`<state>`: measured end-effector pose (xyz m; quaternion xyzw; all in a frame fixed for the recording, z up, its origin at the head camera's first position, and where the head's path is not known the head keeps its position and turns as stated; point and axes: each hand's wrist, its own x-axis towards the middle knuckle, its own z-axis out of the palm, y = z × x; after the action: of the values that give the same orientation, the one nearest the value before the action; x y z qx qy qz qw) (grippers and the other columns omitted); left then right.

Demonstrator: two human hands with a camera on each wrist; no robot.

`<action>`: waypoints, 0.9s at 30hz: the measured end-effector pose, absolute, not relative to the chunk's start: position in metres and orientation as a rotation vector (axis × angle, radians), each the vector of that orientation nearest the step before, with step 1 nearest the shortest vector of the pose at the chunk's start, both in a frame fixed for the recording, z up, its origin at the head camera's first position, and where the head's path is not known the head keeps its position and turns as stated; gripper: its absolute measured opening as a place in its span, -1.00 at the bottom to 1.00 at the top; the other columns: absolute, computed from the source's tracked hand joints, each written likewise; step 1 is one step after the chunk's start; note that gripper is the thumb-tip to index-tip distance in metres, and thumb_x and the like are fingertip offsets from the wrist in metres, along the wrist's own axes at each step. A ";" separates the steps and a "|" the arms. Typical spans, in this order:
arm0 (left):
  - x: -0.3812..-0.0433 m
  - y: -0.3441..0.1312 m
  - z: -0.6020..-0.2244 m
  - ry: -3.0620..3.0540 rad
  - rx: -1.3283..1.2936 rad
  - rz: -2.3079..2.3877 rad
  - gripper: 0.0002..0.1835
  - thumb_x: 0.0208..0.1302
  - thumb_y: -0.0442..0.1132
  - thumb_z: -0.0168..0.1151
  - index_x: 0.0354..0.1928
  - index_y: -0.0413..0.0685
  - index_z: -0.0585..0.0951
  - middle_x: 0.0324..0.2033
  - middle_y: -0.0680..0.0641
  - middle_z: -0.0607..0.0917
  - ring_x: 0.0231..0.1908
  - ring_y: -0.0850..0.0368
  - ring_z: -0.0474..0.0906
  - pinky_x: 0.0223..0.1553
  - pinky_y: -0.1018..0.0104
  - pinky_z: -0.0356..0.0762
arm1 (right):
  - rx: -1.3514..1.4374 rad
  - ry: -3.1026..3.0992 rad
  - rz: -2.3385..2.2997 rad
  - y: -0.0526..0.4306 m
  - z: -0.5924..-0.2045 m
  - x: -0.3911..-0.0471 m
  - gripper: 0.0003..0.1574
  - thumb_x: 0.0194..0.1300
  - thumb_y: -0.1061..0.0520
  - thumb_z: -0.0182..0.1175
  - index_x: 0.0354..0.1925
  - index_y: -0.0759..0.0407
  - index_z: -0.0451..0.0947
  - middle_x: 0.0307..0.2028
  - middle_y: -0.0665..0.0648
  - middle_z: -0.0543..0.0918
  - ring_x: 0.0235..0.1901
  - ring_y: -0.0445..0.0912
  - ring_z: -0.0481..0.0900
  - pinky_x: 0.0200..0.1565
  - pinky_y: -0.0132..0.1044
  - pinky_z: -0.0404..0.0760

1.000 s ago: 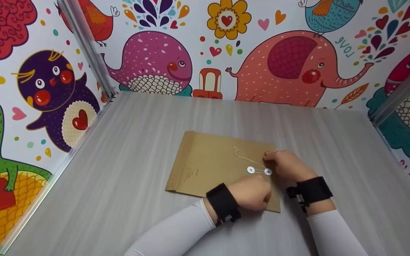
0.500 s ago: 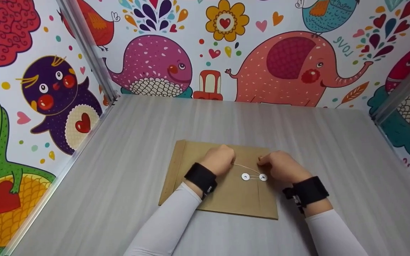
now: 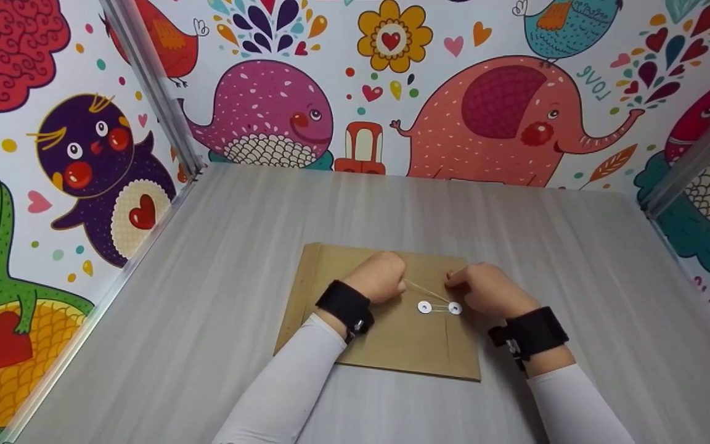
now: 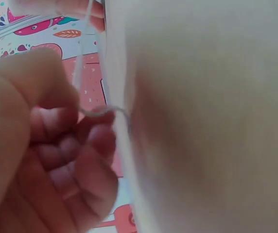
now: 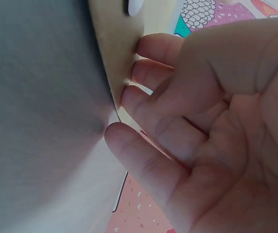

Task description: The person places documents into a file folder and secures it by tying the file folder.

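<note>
A brown kraft paper envelope (image 3: 386,339) lies flat on the table, its folded strip on the left side. Two white button discs sit toward its right, the left disc (image 3: 424,307) and the right disc (image 3: 455,308), with string running between them. My left hand (image 3: 379,277) is over the envelope's upper middle and pinches the thin string (image 4: 97,112), which stretches back to the right disc. Its loose end hangs past the fingertips in the left wrist view. My right hand (image 3: 490,290) rests its loosely bent fingertips (image 5: 134,97) on the envelope's right edge.
The grey wood-grain table (image 3: 232,246) extends around the envelope. Printed cartoon walls stand behind and at both sides, with a metal corner post (image 3: 151,86) at the left. Black bands with cameras circle both wrists.
The left hand has moved from the envelope's lower right to its upper middle and taken hold of the string, now pulled taut. The envelope has shifted slightly in view; the right hand stays at its edge.
</note>
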<state>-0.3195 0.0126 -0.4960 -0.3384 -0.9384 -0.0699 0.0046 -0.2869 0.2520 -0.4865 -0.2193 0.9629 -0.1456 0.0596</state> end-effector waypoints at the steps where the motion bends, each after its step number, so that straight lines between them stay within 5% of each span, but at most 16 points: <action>1: -0.319 0.012 -0.495 -2.949 -1.060 -0.254 -0.80 0.15 -0.25 0.26 -0.61 -0.07 0.56 -0.54 0.04 0.56 -0.46 0.11 0.47 -0.24 0.25 0.56 | -0.665 2.914 -0.444 0.252 -0.487 -0.287 -0.51 0.21 0.45 0.17 0.01 0.10 0.74 -0.01 0.13 0.75 -0.08 -0.03 0.66 0.02 -0.05 0.65; 7: -0.312 0.012 -0.491 -2.976 -1.025 -0.277 -0.87 0.08 -0.37 0.31 -0.54 0.01 0.68 -0.52 0.09 0.67 -0.44 0.17 0.53 -0.32 0.36 0.52 | -0.670 2.899 -0.473 0.250 -0.488 -0.290 -0.61 0.19 0.40 0.22 -0.09 0.07 0.76 -0.29 0.05 0.66 -0.32 -0.07 0.48 -0.23 -0.23 0.50; 14: -0.302 0.023 -0.489 -2.922 -0.966 -0.146 -0.78 0.17 -0.42 0.19 -0.56 -0.04 0.69 -0.46 0.00 0.74 -0.40 0.11 0.61 -0.25 0.25 0.63 | -0.624 2.896 -0.476 0.249 -0.485 -0.287 -0.59 0.22 0.36 0.25 0.02 0.14 0.73 0.06 0.18 0.72 -0.10 -0.06 0.63 0.00 -0.08 0.64; 27: -0.280 0.031 -0.474 -2.984 -1.017 -0.068 -0.90 0.07 -0.42 0.25 -0.44 -0.10 0.70 -0.42 -0.04 0.75 -0.41 0.07 0.62 -0.29 0.19 0.66 | -0.543 2.959 -0.435 0.256 -0.493 -0.288 -0.55 0.20 0.35 0.24 0.08 0.21 0.68 0.15 0.26 0.67 0.10 0.14 0.66 0.06 0.05 0.63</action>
<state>-0.2796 0.0308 -0.4740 -0.3224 -0.9463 -0.0215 -0.0057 -0.2883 0.2563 -0.4925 -0.1783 0.9722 -0.1429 0.0509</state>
